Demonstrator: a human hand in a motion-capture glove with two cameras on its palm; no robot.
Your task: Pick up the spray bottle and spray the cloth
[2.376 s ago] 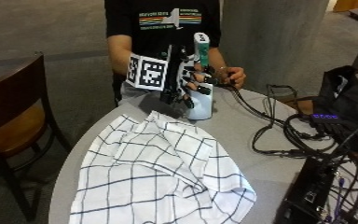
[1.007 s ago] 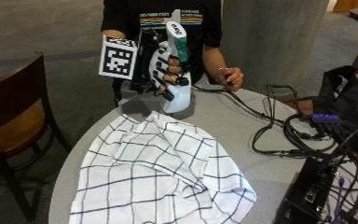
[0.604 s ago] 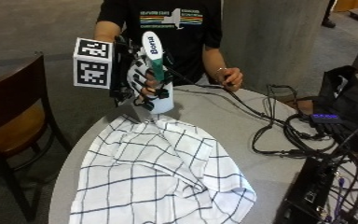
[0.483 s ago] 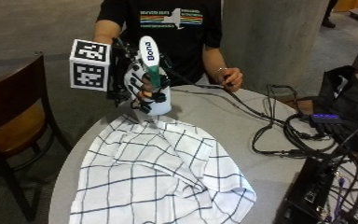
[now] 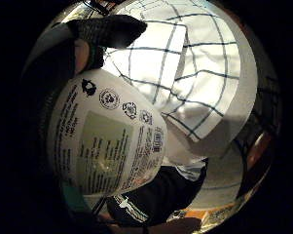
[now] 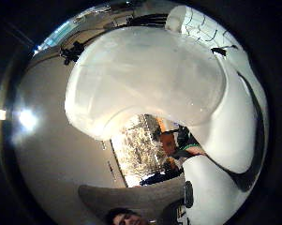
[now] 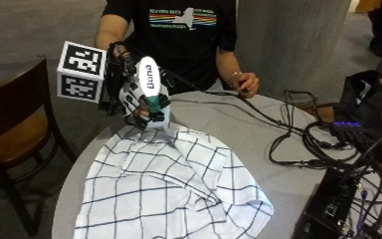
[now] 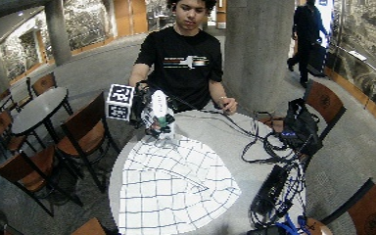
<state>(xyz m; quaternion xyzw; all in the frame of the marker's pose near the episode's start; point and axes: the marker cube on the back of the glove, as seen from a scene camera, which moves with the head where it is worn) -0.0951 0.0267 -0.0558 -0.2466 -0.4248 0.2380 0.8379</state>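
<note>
Gloved right hand (image 7: 133, 94) is gripping the spray bottle (image 7: 150, 92), fingers wrapped round it, holding it tilted just above the checked cloth's (image 7: 171, 189) near edge.

Bare grey table (image 7: 257, 134) lies open between the cloth (image 7: 171, 184) and the cables (image 7: 297, 144) beside it

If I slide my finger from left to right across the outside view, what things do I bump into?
Brown wooden chair → white spray bottle held in the black-gloved right hand → bare left hand → tangle of black cables → black bag.
</note>
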